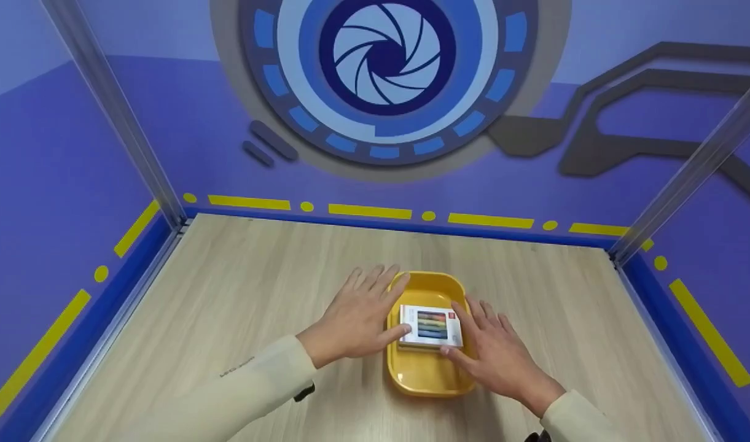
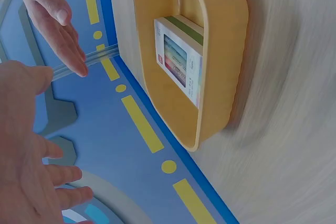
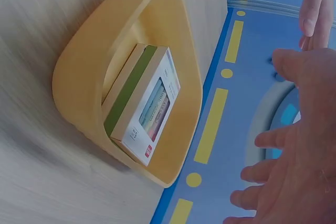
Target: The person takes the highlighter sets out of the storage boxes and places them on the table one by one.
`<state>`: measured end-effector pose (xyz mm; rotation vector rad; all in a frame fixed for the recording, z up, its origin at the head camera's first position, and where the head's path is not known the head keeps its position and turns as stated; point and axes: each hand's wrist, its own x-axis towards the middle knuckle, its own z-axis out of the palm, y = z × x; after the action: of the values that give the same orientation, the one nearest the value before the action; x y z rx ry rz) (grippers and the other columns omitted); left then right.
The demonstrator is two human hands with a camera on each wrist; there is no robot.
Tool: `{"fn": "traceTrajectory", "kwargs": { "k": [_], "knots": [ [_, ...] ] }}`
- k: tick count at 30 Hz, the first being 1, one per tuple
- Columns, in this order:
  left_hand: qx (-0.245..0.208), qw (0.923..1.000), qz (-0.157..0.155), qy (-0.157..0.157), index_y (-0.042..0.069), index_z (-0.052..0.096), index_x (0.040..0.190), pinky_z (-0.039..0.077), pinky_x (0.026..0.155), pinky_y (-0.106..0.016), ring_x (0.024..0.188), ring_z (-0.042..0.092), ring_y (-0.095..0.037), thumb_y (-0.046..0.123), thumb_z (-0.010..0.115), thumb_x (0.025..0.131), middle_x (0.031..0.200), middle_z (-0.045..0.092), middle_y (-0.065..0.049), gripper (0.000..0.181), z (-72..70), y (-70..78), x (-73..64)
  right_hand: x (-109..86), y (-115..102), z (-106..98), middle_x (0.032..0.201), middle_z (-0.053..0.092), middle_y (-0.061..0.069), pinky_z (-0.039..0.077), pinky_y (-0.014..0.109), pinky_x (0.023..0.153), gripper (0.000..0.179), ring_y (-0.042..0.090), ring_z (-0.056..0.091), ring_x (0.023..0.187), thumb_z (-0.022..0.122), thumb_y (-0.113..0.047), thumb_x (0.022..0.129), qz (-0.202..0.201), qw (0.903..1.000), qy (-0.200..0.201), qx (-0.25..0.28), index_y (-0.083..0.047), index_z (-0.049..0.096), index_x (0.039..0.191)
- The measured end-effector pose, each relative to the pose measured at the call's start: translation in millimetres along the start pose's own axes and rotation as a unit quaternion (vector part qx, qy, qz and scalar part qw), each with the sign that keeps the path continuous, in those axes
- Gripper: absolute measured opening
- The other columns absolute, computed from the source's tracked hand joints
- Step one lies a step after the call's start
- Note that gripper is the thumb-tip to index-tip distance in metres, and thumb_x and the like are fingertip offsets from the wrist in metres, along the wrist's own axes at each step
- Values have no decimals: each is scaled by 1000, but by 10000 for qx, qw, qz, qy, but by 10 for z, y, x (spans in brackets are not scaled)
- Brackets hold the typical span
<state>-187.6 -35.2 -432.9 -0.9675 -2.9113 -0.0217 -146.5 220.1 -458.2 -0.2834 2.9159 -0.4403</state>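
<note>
A yellow plastic basin (image 1: 433, 383) stands on the wooden table. In it lies a white box (image 1: 408, 325) with a clear window showing several coloured sticks, perhaps crayons. Under its white face, a green band (image 3: 128, 92) runs along the side in the right wrist view; whether this is one box or a stack I cannot tell. My left hand (image 1: 363, 314) hovers over the basin's left side, fingers spread and straight. Over the right side is my right hand (image 1: 500, 353), its fingers also extended. Both wrist views show the hands apart from the basin and box, holding nothing.
The wood-grain tabletop (image 1: 258, 270) extends around the basin. Blue panels (image 1: 184, 135) with yellow dashes wall the back and both sides. Metal posts (image 1: 123, 123) stand at the back corners.
</note>
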Motion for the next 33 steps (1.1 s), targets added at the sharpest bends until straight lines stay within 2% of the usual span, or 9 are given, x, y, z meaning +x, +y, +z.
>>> {"fn": "traceTrajectory", "kwargs": {
  "k": [11, 15, 19, 23, 33],
  "knots": [
    [-92, 9998, -114, -135, 21, 13, 156, 24, 119, -52, 147, 29, -26, 66, 37, 94, 162, 21, -5, 81, 59, 30, 32, 17, 13, 20, 163, 15, 10, 24, 63, 115, 92, 39, 30, 144, 49, -75, 82, 281, 9991, -156, 292, -24, 24, 154],
    [-176, 9996, -114, -200, 19, 14, 156, 28, 119, -48, 146, 30, -25, 63, 39, 94, 161, 22, -6, 80, 73, 44, 41, 25, 7, 20, 161, 23, 7, 31, 62, 111, 91, 37, 34, 142, 53, -73, 81, 541, 9973, -124, 480, -25, 27, 153],
    [-183, 9995, -115, -232, 18, 14, 156, 31, 118, -46, 145, 32, -24, 62, 39, 95, 161, 24, -6, 79, 96, 47, 50, 34, -7, 14, 154, 37, 9, 36, 60, 108, 83, 36, 40, 139, 59, -68, 81, 679, 9959, 27, 603, -22, 37, 147],
    [-142, 9996, -103, -203, 18, 15, 156, 33, 117, -45, 144, 33, -23, 63, 38, 95, 160, 25, -5, 78, 116, 46, 64, 35, -10, 7, 149, 43, 10, 39, 59, 106, 74, 34, 44, 136, 64, -62, 81, 642, 9966, 175, 478, -21, 45, 140],
    [-116, 9999, 9, -94, 17, 21, 154, 36, 115, -44, 140, 38, -22, 61, 41, 95, 156, 33, -5, 76, 206, 34, 93, 18, 26, 48, 146, 45, 10, 41, 57, 106, 69, 32, 47, 133, 67, -58, 82, 468, 9977, 304, 375, -20, 49, 136]
  ]
}}
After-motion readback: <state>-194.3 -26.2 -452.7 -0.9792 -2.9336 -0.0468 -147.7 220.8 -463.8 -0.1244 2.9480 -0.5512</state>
